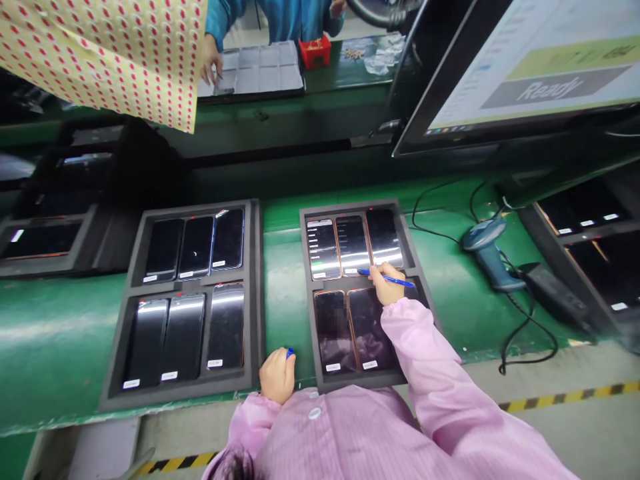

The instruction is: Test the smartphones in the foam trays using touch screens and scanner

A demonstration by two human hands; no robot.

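My right hand (389, 285) is closed around a blue pen (399, 281). The pen's tip is at the white label at the lower end of the middle phone (352, 243) in the top row of the right foam tray (309, 313). A neighbouring phone (322, 247) there has a lit screen with lines of text, while the others look dark. At the table's front edge, between two trays, my left hand (278, 375) is curled into a fist. Out of it pokes a small blue pen cap (290, 353). My right forearm hides part of the tray's lower right.
A second foam tray (254, 300) of labelled phones lies left. To the right are a barcode scanner (490, 250) with its cable, more phones (580, 207) and a monitor (530, 73) reading "Ready". A red-dotted sticker sheet (115, 57) hangs upper left. Across the bench a co-worker's hand (211, 63) touches a tray.
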